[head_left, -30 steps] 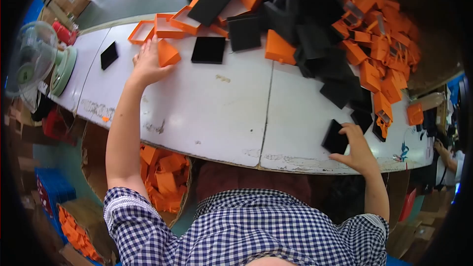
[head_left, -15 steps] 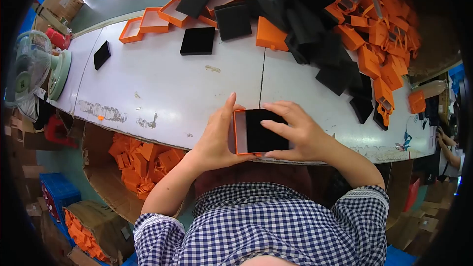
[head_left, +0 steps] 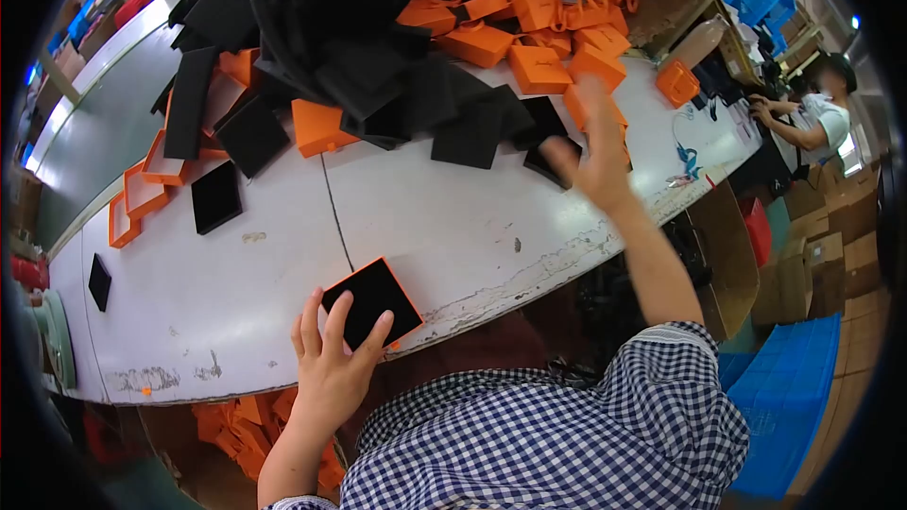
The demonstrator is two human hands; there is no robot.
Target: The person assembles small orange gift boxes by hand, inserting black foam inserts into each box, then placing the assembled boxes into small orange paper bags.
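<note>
My left hand (head_left: 331,354) rests on a shallow orange box tray (head_left: 408,306) with a black foam insert (head_left: 364,295) inside it. Its fingers are spread, with fingertips on the insert and along the left edge. The tray lies near the table's front edge, turned at an angle. My right hand (head_left: 597,165) is raised over the right side of the table, smeared by motion, thumb apart from the fingers. Nothing shows in it. Behind and beside it are orange boxes (head_left: 539,71) with ribbon loops and black inserts (head_left: 546,132).
A heap of black foam pieces (head_left: 331,38) covers the table's back. Empty orange trays (head_left: 144,194) and a loose black insert (head_left: 216,198) lie at the left. Blue-handled scissors (head_left: 686,162) lie near the right edge. Another person (head_left: 822,118) works at the far right.
The camera view has turned right. My right hand has left the tray and moved out toward the orange boxes. The black insert now fills the tray, where a gap showed at its left.
</note>
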